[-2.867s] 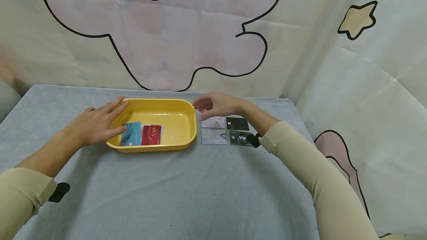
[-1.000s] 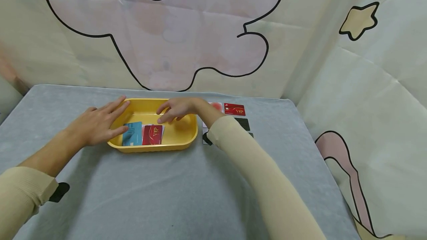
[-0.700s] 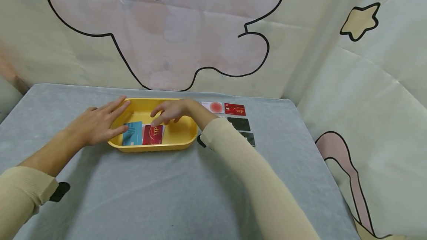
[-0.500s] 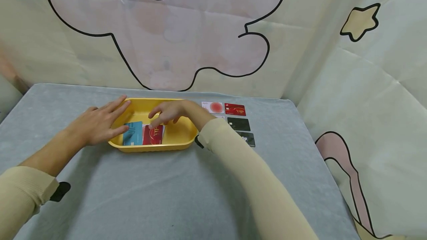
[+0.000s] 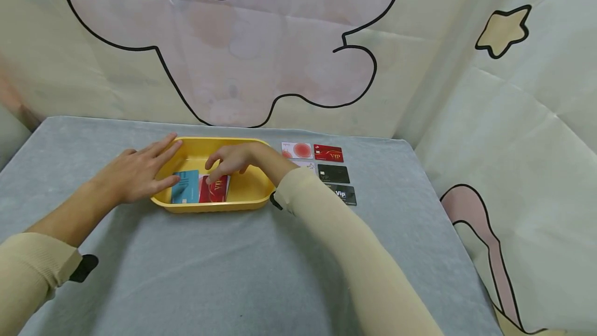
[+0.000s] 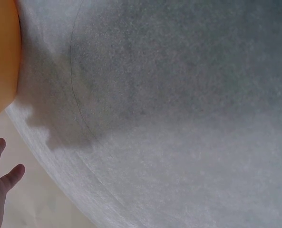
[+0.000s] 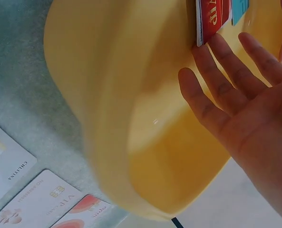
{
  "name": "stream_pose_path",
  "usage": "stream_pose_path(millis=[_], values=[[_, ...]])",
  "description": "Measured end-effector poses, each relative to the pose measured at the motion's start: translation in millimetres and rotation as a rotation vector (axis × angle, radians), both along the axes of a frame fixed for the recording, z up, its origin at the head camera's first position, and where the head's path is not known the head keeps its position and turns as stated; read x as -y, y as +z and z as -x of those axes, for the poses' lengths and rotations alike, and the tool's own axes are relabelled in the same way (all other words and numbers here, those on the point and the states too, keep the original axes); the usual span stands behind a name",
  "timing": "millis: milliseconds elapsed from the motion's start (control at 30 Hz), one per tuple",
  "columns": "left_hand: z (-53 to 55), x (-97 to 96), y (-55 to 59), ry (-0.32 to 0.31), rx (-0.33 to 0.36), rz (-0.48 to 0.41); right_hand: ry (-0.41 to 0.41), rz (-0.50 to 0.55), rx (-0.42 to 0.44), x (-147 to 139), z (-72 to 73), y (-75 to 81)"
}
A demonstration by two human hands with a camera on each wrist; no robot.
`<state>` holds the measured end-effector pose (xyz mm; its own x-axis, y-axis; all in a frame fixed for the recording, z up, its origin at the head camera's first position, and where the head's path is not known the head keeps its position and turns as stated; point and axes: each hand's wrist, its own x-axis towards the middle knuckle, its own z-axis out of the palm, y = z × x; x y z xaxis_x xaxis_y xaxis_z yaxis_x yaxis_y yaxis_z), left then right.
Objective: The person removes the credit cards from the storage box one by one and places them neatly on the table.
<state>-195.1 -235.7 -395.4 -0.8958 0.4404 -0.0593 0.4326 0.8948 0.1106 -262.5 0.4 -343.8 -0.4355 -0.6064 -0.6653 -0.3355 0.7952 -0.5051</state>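
A yellow tray (image 5: 252, 202) holds a blue card (image 5: 185, 192) and, beside it, a small pile of cards with a red VIP card (image 5: 212, 196) on top. My left hand (image 5: 140, 174) rests at the tray's left side, fingers spread, its thumb over the blue card. Inside the tray, my right hand (image 5: 240, 157) reaches over the red card with its thumb against or just above it. The right wrist view shows the right hand's fingers (image 7: 233, 71) extended, fingertips by the pile's edge; no grip on a card is visible.
Right of the tray lie rows of cards: a white one with a red circle (image 5: 297, 150), a red VIP card (image 5: 328, 153), a black card (image 5: 333, 173) and a dark Vip card (image 5: 344, 194), others partly under my right arm. A grey cloth (image 5: 210, 268) covers the table.
My right hand has moved left from above the loose cards into the tray, then crept a little further left to the red card. My left hand keeps its place.
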Motion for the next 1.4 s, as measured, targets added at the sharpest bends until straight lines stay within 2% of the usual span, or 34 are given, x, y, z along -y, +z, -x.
stream_pose_path(millis=[533,1000,1400], values=[[0.2,0.2,0.5,-0.006,-0.003,-0.005,0.026,0.117,-0.064,2.2,-2.6,3.0],[-0.1,-1.1,-0.5,0.006,0.011,-0.004,0.035,0.139,-0.178,6.6,-4.3,-3.3],[-0.7,-0.9,-1.1,-0.001,-0.005,-0.003,0.053,0.136,-0.187,7.5,-4.5,-1.2]])
